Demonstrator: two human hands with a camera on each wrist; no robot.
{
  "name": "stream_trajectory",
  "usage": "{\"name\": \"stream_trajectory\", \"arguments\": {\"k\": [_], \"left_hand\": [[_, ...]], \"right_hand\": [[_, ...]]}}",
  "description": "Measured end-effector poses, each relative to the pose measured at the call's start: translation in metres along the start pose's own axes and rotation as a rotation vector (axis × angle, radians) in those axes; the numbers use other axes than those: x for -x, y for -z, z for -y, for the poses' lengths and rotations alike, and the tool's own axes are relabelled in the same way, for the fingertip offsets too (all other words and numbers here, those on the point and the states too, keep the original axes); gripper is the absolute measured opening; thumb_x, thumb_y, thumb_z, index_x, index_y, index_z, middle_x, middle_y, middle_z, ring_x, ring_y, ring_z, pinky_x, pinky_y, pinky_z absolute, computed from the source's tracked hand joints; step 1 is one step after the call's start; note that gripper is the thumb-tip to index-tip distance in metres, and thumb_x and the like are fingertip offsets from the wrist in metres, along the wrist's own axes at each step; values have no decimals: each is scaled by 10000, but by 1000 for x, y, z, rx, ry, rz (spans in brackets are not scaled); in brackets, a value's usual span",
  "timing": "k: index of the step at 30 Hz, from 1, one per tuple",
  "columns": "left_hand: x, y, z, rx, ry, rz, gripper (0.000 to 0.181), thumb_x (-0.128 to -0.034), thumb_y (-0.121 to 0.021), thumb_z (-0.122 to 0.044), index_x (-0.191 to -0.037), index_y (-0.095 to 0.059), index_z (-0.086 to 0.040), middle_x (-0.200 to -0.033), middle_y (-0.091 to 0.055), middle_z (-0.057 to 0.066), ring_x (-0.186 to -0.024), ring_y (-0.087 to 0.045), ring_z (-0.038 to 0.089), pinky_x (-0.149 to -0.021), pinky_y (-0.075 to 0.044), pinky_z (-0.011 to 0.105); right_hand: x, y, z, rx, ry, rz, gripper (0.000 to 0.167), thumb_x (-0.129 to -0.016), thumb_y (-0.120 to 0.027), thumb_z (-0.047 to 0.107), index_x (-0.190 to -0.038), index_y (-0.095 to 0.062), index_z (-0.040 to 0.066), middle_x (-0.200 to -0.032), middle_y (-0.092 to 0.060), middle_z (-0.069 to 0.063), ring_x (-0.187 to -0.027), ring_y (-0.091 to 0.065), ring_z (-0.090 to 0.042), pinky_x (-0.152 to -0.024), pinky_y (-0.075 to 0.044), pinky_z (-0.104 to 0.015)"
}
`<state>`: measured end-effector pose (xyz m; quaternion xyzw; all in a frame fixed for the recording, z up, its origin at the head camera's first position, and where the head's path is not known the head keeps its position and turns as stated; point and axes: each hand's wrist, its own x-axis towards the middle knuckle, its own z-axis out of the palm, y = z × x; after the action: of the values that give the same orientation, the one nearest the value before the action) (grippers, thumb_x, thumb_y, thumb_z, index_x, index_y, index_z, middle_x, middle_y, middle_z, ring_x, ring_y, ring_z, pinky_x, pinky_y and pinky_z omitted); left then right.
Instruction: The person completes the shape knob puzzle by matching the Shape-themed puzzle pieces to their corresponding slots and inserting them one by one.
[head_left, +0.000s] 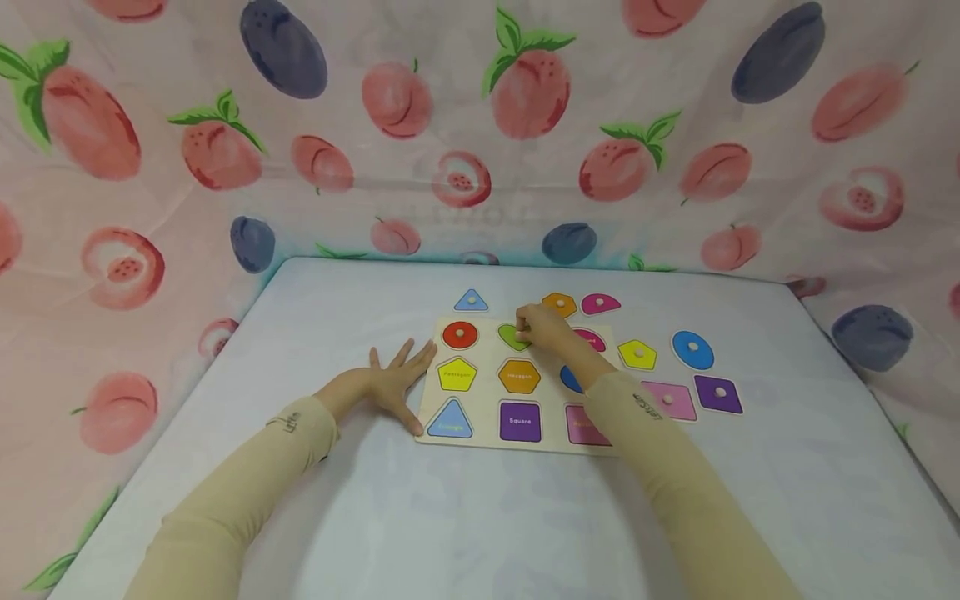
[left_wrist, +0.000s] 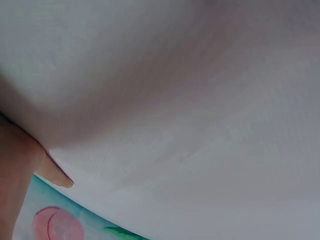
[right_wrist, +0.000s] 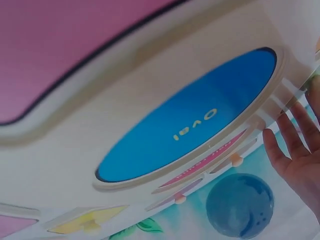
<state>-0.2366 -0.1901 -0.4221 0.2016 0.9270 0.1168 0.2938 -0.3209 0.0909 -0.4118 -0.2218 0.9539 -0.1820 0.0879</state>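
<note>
Sleeves (head_left: pixel 686 479), heart (head_left: pixel 510 335) in curled right hand (head_left: pixel 547 327)

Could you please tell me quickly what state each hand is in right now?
Left hand: open, spread against the board.
Right hand: closed, pinching the green heart.

Puzzle board (head_left: pixel 487 402) on table (head_left: pixel 450 533), 3 pieces (head_left: pixel 559 297) behind, 4 pieces (head_left: pixel 693 360) right, circle (head_left: pixel 460 336) in board

Left fingers (head_left: pixel 422 359) spread wide; right fingers (head_left: pixel 522 320) curled.
</note>
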Motion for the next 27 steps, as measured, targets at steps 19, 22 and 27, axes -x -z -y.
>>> {"name": "stream_trajectory", "arguments": {"k": [19,22,27], "left_hand": [[-1,2,-4,-42,39,-33,1336,-621,-807,-543,-1512,113,-163,-1592,157,35,-1435,237,314,-992,192,728],[-2,-1,-3,-32,34,-25,1334,-620,-803,-548,-1513,108,-159,-1594,149,46,-1436,227,324,-990,191,731],[-1,-2,-5,-25,33,-22,1326,-629,-804,-532,-1512,107,-146,-1595,141,64,-1438,216,336,-994,189,729]], "right_hand": [[3,10,-23,-92,116,28,197,-894,-638,124,-1064,-632,25,-1123,-651,-165,-1125,-564,-345,-1002,-445,-455],[9,11,-30,-123,95,13,203,-880,-651,99,-1065,-633,16,-1126,-650,-174,-1134,-564,-357,-998,-450,-460],[18,19,-45,-164,73,-37,203,-905,-615,102,-1069,-638,-14,-1137,-631,-197,-1109,-560,-356,-993,-448,-475]]}}
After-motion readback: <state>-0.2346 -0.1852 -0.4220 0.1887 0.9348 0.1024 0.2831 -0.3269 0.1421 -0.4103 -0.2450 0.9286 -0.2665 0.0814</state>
